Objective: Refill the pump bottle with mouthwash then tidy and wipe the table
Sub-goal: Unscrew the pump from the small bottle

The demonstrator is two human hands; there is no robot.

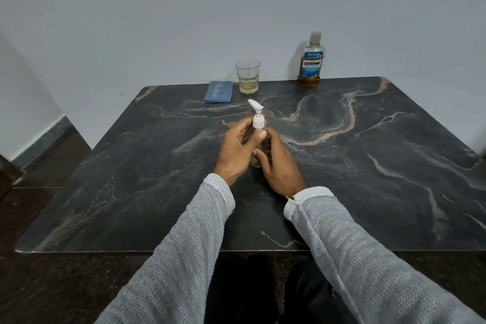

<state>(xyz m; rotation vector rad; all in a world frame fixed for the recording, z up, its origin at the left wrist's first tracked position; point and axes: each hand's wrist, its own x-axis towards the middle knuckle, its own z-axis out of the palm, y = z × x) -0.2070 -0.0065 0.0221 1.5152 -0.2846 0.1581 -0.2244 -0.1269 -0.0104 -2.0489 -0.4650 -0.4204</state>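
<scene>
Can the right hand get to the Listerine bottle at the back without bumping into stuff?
Probably yes. The Listerine bottle stands alone at the far right edge, with bare table between. But the right hand grips the pump bottle and must let go first.

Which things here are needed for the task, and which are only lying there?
Needed:
clear plastic pump bottle with white pump, held by both hands
Listerine mouthwash bottle
folded blue cloth
dark marble table

Perhaps only lying there:
clear drinking glass with some yellowish liquid
</scene>
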